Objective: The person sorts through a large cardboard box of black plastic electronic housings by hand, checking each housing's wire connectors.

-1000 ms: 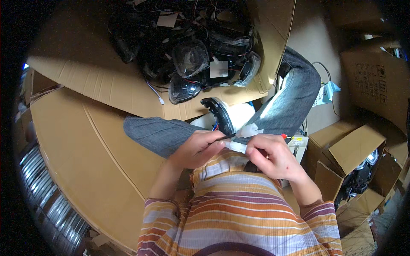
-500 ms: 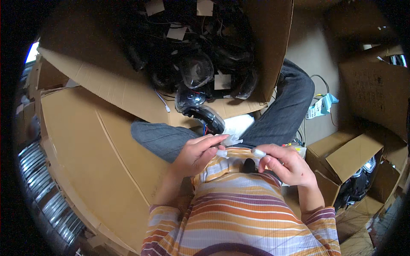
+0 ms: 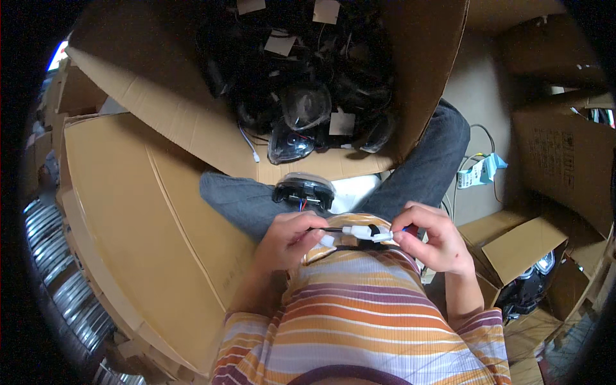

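Observation:
In front of my striped shirt, white plastic connectors (image 3: 360, 232) lie between my two hands, touching or joined; I cannot tell which. My left hand (image 3: 289, 240) is closed, pinching the thin black cable (image 3: 332, 229) that runs into their left end. A second small white connector (image 3: 327, 240) sticks out below those fingertips. With thumb and forefinger, my right hand (image 3: 435, 239) grips the right-hand white connector (image 3: 383, 237); a bit of blue shows at its fingers. A clear-fronted black lamp (image 3: 305, 191) rests by my left leg, red and blue wires hanging from it.
Ahead stands a large open cardboard box (image 3: 186, 144) with several dark lamps (image 3: 292, 141) inside. A closed carton (image 3: 128, 192) fills the left. At the right are a smaller open box (image 3: 523, 250) holding lamps and a pale blue label (image 3: 481, 172) beside cables.
My hands have brought the white pieces together, the right hand turning inward. The lamp at my lap now sits more level, and the view has shifted slightly.

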`<state>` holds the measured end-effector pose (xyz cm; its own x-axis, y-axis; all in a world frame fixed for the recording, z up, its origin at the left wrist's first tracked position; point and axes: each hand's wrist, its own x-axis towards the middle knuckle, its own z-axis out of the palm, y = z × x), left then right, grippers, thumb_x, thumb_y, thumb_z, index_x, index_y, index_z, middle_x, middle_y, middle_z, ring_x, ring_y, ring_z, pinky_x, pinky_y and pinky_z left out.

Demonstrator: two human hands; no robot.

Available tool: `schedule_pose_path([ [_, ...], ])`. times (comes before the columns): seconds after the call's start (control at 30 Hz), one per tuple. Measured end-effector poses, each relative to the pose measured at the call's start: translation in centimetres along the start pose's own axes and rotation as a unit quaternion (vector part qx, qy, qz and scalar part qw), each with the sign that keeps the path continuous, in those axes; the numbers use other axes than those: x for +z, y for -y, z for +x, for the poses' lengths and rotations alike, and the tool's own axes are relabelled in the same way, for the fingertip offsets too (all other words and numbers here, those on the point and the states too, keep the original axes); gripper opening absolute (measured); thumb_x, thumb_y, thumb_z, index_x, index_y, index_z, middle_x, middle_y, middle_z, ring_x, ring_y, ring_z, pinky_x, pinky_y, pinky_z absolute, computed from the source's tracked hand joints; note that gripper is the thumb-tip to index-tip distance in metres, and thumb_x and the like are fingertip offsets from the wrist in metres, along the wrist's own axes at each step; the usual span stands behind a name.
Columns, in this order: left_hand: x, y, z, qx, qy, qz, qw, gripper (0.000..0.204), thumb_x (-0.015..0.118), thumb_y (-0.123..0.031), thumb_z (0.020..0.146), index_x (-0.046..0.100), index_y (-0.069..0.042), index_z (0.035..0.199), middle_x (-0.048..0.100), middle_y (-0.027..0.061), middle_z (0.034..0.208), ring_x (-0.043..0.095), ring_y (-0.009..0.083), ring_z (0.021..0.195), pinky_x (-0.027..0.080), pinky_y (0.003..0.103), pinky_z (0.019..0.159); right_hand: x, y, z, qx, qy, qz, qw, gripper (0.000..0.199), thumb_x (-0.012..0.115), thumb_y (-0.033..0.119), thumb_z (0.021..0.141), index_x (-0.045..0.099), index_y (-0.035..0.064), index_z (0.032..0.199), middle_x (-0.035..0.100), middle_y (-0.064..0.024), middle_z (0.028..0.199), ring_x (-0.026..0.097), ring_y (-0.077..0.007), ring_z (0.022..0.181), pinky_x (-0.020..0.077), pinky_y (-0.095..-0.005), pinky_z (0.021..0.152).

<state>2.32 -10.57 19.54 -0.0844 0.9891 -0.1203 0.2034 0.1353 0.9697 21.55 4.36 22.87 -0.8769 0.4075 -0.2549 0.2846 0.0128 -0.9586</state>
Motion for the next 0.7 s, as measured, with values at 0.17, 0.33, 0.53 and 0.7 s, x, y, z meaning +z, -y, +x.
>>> schedule_pose_path([
  [0.17, -0.3, 0.3, 0.1, -0.004, 0.027, -0.031, 0.999, 0.004, 0.05, -0.003, 0.073, 0.052, -0.001, 0.075, 0.051, 0.0077, 0.06, 0.047, 0.0182, 0.049, 0.035, 0.027, 0.045, -0.5, 0.4, 0.6, -0.047, -0.002, 0.026, 0.999, 0.005, 0.054, 0.005, 0.07, 0.052, 0.0007, 0.071, 0.05, -0.0072, 0.07, 0.049, -0.0191, 0.066, 0.0389, -0.0267, 0.059],
  [0.33, -0.5, 0.0, 0.7, -0.013, 0.068, -0.042, 0.997, 0.005, 0.049, -0.005, 0.073, 0.053, -0.001, 0.073, 0.052, 0.0076, 0.06, 0.048, 0.0187, 0.05, 0.036, 0.027, 0.046, -0.4, 0.2, 0.5, -0.055, 0.018, 0.042, 0.997, 0.005, 0.054, 0.005, 0.069, 0.052, 0.0008, 0.072, 0.049, -0.0074, 0.071, 0.049, -0.0198, 0.07, 0.0389, -0.0274, 0.061],
  [0.53, -0.6, 0.6, 0.8, -0.027, 0.119, -0.065, 0.99, 0.006, 0.049, -0.006, 0.074, 0.052, -0.001, 0.073, 0.054, 0.0073, 0.063, 0.05, 0.0187, 0.052, 0.037, 0.027, 0.047, -0.1, 0.3, 0.1, -0.003, 0.008, -0.023, 1.0, 0.005, 0.053, 0.006, 0.069, 0.051, 0.0009, 0.069, 0.048, -0.0066, 0.069, 0.047, -0.0174, 0.062, 0.0366, -0.026, 0.055],
  [0.7, -0.5, -1.0, 0.9, -0.078, 0.115, -0.082, 0.987, 0.007, 0.048, -0.005, 0.074, 0.052, 0.0, 0.075, 0.055, 0.0081, 0.066, 0.05, 0.0187, 0.055, 0.037, 0.027, 0.049, 0.4, 0.2, 0.1, -0.009, -0.017, -0.069, 0.997, 0.007, 0.052, 0.007, 0.07, 0.048, 0.0006, 0.068, 0.047, -0.01, 0.065, 0.048, -0.0241, 0.062, 0.038, -0.0301, 0.056],
])
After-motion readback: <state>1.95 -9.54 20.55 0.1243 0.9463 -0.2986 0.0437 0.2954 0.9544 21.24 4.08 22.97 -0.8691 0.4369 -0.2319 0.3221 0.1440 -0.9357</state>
